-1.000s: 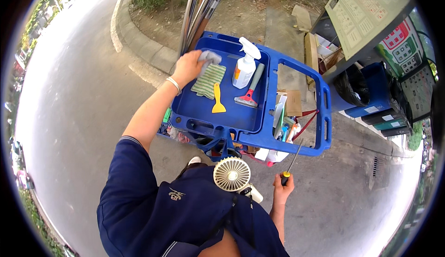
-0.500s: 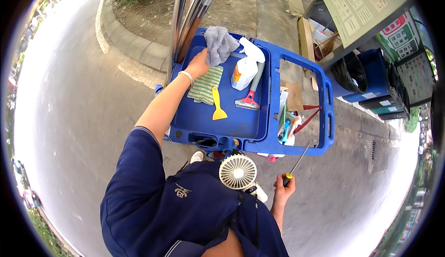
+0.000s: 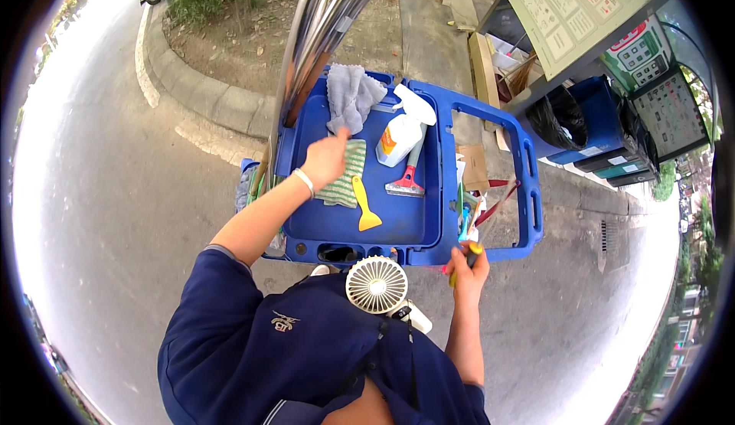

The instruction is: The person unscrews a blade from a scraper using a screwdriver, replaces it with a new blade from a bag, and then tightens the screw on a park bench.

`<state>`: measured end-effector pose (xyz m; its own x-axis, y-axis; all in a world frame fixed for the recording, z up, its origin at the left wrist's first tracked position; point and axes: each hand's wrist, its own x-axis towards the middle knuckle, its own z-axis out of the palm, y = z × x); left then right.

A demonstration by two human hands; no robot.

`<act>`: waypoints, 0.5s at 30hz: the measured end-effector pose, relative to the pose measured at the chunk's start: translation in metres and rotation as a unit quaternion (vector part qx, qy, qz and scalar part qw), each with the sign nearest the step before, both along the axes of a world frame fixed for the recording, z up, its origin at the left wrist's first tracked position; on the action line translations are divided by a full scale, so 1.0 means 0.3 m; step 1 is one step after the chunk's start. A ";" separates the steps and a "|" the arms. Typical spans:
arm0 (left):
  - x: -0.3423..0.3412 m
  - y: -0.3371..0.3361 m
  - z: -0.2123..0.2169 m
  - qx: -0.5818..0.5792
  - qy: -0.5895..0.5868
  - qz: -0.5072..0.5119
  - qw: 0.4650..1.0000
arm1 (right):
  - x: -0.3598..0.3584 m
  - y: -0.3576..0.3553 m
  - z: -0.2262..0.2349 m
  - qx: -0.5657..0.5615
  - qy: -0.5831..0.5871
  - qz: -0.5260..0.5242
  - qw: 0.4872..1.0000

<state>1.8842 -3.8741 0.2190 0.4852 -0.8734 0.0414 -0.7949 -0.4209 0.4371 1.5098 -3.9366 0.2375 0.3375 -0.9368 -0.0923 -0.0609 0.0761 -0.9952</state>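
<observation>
My left hand (image 3: 327, 160) is over the blue cart tray (image 3: 409, 226), above the green-and-white striped cloth (image 3: 346, 176). One fingertip reaches the lower corner of a crumpled grey cloth (image 3: 354, 94); the other fingers are mostly hidden, so its grip is unclear. A yellow plastic scraper (image 3: 365, 207) lies just to its right. Farther right are a white spray bottle (image 3: 394, 138) and a red-headed scraper (image 3: 407, 183) with a grey handle. My right hand (image 3: 468, 270) is closed around a black-and-yellow screwdriver handle (image 3: 475, 250), its shaft blurred and pointing up and away.
Long metal poles (image 3: 321, 34) stand at the cart's far left. The cart's open frame (image 3: 528, 168) extends right, above tools and cardboard (image 3: 472, 166). Bins (image 3: 570, 122) and a notice board (image 3: 586, 8) stand at far right; a kerb (image 3: 207, 103) runs at far left.
My left hand has drawn back from the grey cloth toward me, over the striped cloth. My right hand has lifted toward the cart with the screwdriver. The whole view has shifted slightly.
</observation>
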 end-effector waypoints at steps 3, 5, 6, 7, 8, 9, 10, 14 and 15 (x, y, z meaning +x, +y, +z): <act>-0.094 0.092 0.041 -0.005 -0.012 -0.192 0.981 | 0.154 -0.108 -0.008 0.019 -0.002 0.065 0.998; -0.092 0.131 0.105 0.091 0.190 -0.371 0.904 | 0.305 -0.147 0.018 0.025 0.064 0.095 0.993; -0.070 0.138 0.045 0.143 0.339 -0.379 0.849 | 0.370 -0.181 -0.013 0.010 0.058 0.103 0.993; -0.056 0.140 0.017 0.135 0.405 -0.343 0.837 | 0.433 -0.208 -0.042 0.003 0.062 0.096 0.993; -0.039 0.143 -0.003 0.127 0.467 -0.304 0.820 | 0.495 -0.228 -0.062 -0.022 0.105 0.085 0.991; -0.022 0.145 -0.008 0.119 0.527 -0.266 0.798 | 0.548 -0.247 -0.082 -0.048 0.146 0.072 0.986; -0.010 0.128 0.013 0.115 0.485 -0.202 0.843 | 0.570 -0.289 -0.137 -0.167 0.201 0.055 0.964; 0.043 0.083 0.081 0.034 0.219 -0.156 0.963 | 0.662 -0.336 -0.214 -0.276 0.366 0.022 0.889; 0.053 0.067 0.063 -0.003 0.159 -0.154 0.975 | 0.677 -0.345 -0.226 -0.276 0.396 0.015 0.876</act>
<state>1.9000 -3.8540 0.2379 0.1884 -0.9801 -0.0625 -0.7064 -0.1794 0.6846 1.7129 -4.0402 0.1698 0.3966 -0.9048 0.1551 -0.7431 -0.4156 -0.5245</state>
